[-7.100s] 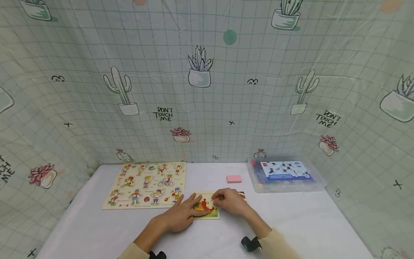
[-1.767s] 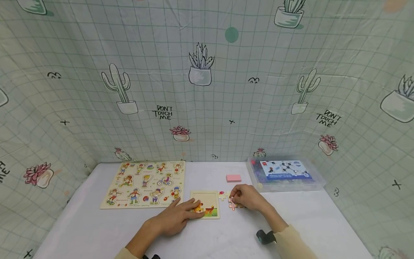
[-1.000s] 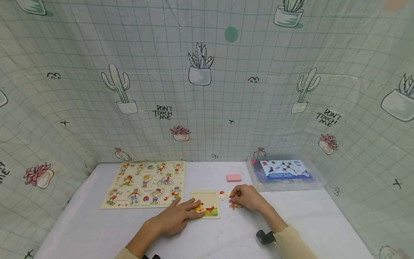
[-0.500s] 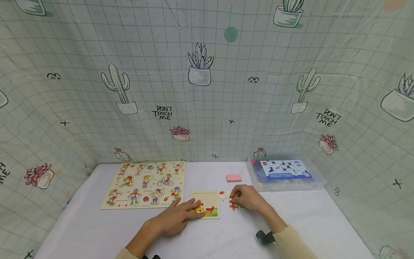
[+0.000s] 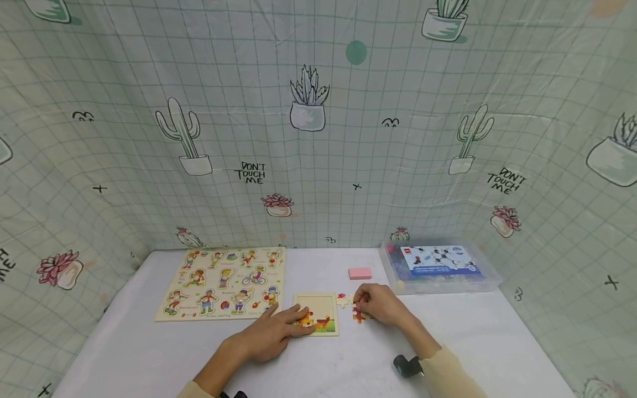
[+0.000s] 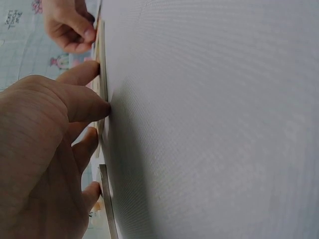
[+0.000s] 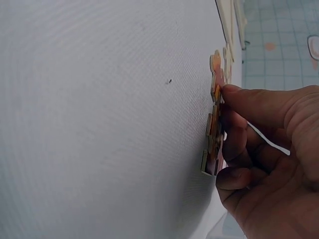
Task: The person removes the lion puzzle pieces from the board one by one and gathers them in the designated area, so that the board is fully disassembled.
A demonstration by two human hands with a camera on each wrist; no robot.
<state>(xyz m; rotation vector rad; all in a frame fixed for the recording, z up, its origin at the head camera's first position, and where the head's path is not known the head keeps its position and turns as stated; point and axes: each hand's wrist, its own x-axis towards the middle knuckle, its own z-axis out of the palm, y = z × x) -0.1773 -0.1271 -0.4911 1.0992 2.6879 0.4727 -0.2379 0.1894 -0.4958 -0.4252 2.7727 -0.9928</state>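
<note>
My left hand (image 5: 269, 334) rests with fingers spread on the left part of a small jigsaw tray (image 5: 317, 301), holding it against the table. Orange and green puzzle pieces (image 5: 325, 324) fill part of the tray's lower portion, partly under the fingers; its upper portion shows bare wood. Right of the tray, my right hand (image 5: 382, 305) has thumb and fingers curled at a puzzle piece, pinching it by the edge. In the right wrist view several loose puzzle pieces (image 7: 213, 130) lie in a row beneath the fingertips. A pale piece with a red print (image 5: 342, 299) touches the tray's right side.
A large wooden puzzle board (image 5: 214, 284) with sports figures lies left of the tray. Behind the hands is a pink block (image 5: 360, 273). A clear plastic case (image 5: 440, 268) stands at the back right, before a patterned curtain (image 5: 318, 155).
Seven seconds ago both hands were over the tray with pieces in its upper portion; those are gone from it and pieces lie to its right. In the last second the hands barely move.
</note>
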